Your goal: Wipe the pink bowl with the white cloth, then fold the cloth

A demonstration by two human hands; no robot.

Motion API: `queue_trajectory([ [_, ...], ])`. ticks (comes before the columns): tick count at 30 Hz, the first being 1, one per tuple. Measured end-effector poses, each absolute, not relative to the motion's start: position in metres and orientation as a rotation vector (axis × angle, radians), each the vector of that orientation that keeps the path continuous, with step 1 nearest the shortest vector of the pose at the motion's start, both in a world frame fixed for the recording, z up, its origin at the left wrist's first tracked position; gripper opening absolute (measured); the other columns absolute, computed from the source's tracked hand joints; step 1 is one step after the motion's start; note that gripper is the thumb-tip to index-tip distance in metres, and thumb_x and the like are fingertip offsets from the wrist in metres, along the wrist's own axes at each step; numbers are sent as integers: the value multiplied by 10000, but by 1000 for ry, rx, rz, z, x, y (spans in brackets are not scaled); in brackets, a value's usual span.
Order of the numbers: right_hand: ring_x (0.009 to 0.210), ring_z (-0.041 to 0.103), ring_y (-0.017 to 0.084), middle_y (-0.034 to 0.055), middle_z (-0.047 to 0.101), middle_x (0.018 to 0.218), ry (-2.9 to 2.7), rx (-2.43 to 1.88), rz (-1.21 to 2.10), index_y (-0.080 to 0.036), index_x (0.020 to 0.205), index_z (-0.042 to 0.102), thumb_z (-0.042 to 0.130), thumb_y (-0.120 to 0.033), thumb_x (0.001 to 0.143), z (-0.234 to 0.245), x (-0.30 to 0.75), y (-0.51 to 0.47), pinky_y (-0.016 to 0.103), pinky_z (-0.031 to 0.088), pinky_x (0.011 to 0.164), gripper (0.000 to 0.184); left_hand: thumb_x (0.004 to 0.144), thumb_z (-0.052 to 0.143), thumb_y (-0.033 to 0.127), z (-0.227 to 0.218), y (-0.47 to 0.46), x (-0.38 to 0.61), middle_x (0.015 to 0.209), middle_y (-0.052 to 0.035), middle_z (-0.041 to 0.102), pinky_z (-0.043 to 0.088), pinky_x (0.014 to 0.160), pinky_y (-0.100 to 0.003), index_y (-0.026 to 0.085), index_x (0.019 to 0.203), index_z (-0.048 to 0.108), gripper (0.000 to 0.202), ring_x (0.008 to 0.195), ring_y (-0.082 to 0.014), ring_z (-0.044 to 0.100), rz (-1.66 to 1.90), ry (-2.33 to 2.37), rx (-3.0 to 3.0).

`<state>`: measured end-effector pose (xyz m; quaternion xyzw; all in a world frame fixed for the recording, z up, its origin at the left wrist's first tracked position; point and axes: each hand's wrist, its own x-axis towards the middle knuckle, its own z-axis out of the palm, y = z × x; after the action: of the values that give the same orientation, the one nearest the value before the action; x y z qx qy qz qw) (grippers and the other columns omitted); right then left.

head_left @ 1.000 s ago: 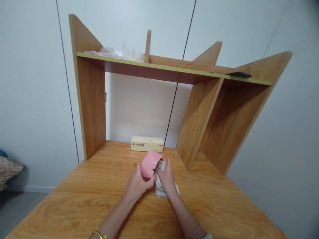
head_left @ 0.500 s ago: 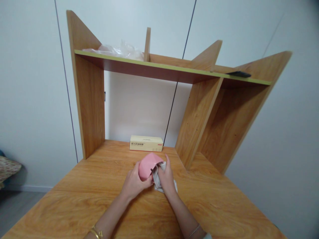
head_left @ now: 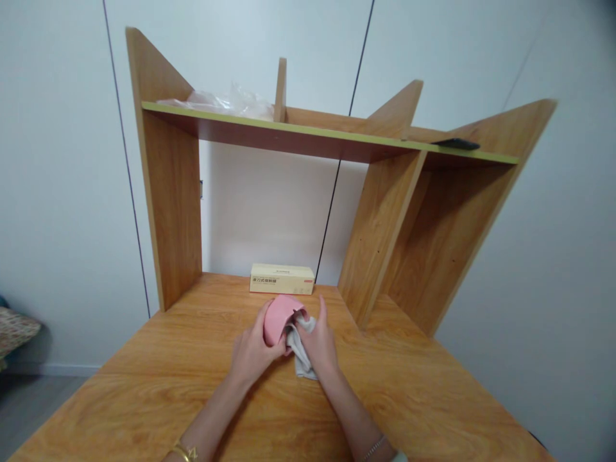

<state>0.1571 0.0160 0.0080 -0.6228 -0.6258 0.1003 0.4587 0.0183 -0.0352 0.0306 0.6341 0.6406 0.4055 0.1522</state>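
A pink, hollow, bowl-shaped container [head_left: 277, 319] is tilted on its side above the tabletop, its opening facing right. My left hand [head_left: 253, 351] is wrapped round its left side and lower edge, thumb near the rim. At the opening, my right hand [head_left: 319, 345] grips a light grey cloth [head_left: 301, 357] and presses part of it into the container. One finger of that hand points up, away from the cloth. A loose end of the cloth hangs down below the fingers. Inside the container, the fingertips and bunched cloth are partly hidden.
Behind my hands, a cream-coloured box [head_left: 282, 280] with printed lettering sits at the back of the wooden desk [head_left: 158, 385]. Wooden shelving [head_left: 173, 212] rises around it. A clear plastic bag [head_left: 226, 102] and a flat dark object [head_left: 457, 144] lie on the upper shelf.
The container has tilted and shifted slightly left in my left hand. My right hand has moved left with the cloth, and the cloth's loose end now hangs lower and closer in.
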Motion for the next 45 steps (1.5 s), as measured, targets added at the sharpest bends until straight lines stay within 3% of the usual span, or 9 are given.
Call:
queue_trajectory([
  [6,604,600,219,62,633,661,-1647,-1615,30,-132,1348,236,462,-454,780,17,162,10,253,363,529,691,657,584,402,39,-40,23,913,-86,666,413,719,-298,191,1331,288,766,846,-243,612,1044,1963,1878],
  [14,598,586,214,77,636,744,-1502,-1437,233,-162,1333,273,461,-432,771,24,161,4,265,383,529,651,659,572,383,36,-38,23,897,-93,669,413,708,-307,192,1297,347,703,836,-254,615,1066,2019,1871],
  [19,631,595,231,78,634,750,-1480,-1384,308,-146,1338,260,543,-425,702,17,160,10,282,401,541,750,657,567,351,36,-39,22,894,-90,669,418,667,-307,201,1299,341,697,804,-259,617,1090,1990,1837],
  [25,684,595,188,77,641,823,-1444,-1225,554,-124,1340,249,508,-338,722,0,159,21,291,445,648,704,649,582,330,40,-45,24,1021,-70,642,427,734,-313,240,1289,363,682,863,-249,608,1152,1824,1940],
  [29,785,595,197,94,638,902,-1353,-1183,585,-121,1309,320,504,-314,717,-6,159,23,315,446,735,649,702,540,423,36,-43,25,1031,-90,626,444,734,-343,219,1330,288,707,843,-247,612,1237,1795,1868],
  [32,945,564,207,106,613,1026,-1280,-1146,592,-139,1295,340,503,-306,714,-8,157,23,323,421,821,626,687,571,450,29,-37,26,1147,-129,554,440,800,-361,180,1362,166,832,972,-249,569,1362,1609,1800],
  [35,1006,543,205,108,594,1085,-1264,-1109,644,-147,1284,353,484,-321,728,-8,154,22,317,415,841,597,677,606,393,22,-33,28,1274,-157,438,379,920,-337,150,1336,172,826,1127,-221,467,1478,1321,1800],
  [40,963,570,217,123,600,1070,-1277,-1200,632,-123,1299,328,539,-368,692,-1,151,19,307,435,802,688,713,557,379,20,-31,27,1073,-108,573,447,809,-311,156,1205,338,583,923,-185,574,1467,1372,1750],
  [45,708,608,214,94,651,846,-1375,-1357,476,-121,1313,320,578,-411,665,6,155,15,284,443,619,756,691,555,373,25,-34,23,966,-90,629,463,693,-322,172,1197,397,567,797,-214,607,1365,1706,1765],
])
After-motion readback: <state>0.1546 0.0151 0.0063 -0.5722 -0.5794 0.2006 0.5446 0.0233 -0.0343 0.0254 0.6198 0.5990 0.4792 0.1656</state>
